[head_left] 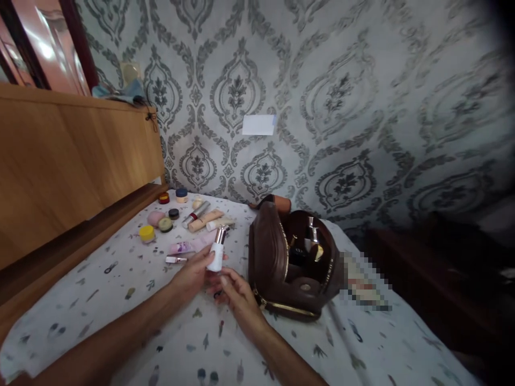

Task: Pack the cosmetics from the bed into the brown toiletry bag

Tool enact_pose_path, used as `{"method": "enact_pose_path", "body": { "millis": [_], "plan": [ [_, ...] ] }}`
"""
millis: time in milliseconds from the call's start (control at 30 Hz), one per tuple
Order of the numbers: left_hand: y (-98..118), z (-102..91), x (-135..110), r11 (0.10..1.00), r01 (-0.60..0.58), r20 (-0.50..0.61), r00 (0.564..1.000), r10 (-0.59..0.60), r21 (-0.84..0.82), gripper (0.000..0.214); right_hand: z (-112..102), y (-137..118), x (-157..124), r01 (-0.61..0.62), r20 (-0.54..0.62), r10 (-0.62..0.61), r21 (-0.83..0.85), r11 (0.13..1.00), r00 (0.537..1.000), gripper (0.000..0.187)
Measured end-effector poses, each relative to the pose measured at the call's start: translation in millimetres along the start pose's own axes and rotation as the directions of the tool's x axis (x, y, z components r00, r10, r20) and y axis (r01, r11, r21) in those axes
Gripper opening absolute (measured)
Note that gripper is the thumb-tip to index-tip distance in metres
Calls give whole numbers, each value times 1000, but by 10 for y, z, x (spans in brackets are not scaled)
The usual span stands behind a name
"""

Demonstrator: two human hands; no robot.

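While left hand (196, 272) grips white bottle (216, 258), right hand (241, 301) bends fingers beneath, hold unclear; tubes (206, 220), jars (147, 234) out beyond fingertips, more containers (315, 236) inside brown bag (265, 249) rightward

- This looks like somebody's home.
- I see curly grey wallpaper (237, 91).
- Little leaves dot the white cloth (96, 289).
- A wooden panel (80, 155) stands beside it.

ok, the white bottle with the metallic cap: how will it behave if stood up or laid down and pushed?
The white bottle would probably tip easily upright, being tall and narrow. On its side it may roll, as the body and metallic cap look round. Likely stiff: no dent shows under the left hand.
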State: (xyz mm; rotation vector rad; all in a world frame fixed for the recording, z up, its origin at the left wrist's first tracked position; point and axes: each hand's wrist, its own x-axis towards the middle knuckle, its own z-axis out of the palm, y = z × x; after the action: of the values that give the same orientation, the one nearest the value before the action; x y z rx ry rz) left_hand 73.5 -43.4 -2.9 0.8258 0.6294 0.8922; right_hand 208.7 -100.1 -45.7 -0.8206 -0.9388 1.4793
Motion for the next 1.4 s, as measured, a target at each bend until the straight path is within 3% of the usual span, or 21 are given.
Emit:
{"method": "enact_pose_path", "body": {
  "millis": [100, 333, 600, 767, 900, 1100, 1400],
  "plan": [
    [-111, 67, 28, 998, -3, 84, 996, -2, 61, 46, 5, 4, 11, 6, -14, -6, 46, 999, 1000, 47],
    [-226, 19, 31, 995, -54, 153, 987, 40, 82, 42, -5, 2, 40, 4, -94, 1, 59, 998, 996, 50],
    [-235, -72, 36, 989, -89, 169, 983, 68, 118, 40, -2, 30, 39, 6, -133, -12, -46, 999, 991, 49],
    [-241, -81, 22, 992, -61, 110, 993, 49, 108, 45, 7, -15, 19, 13, -82, -12, 17, 1000, 997, 56],
    [-203, -48, -8, 994, -50, 78, 996, 43, 102, 48, 1, -50, 10, 4, -44, -1, 61, 998, 999, 50],
    [-216, -55, -10, 995, -37, 89, 996, 29, 94, 50, 6, -36, 9, 17, -115, -15, 14, 1000, 993, 43],
    [-164, -39, -22, 992, -53, 138, 990, 36, 116, 51, 20, -22, -3, 75, -119, -82, -63, 995, 990, 44]
  ]
}}
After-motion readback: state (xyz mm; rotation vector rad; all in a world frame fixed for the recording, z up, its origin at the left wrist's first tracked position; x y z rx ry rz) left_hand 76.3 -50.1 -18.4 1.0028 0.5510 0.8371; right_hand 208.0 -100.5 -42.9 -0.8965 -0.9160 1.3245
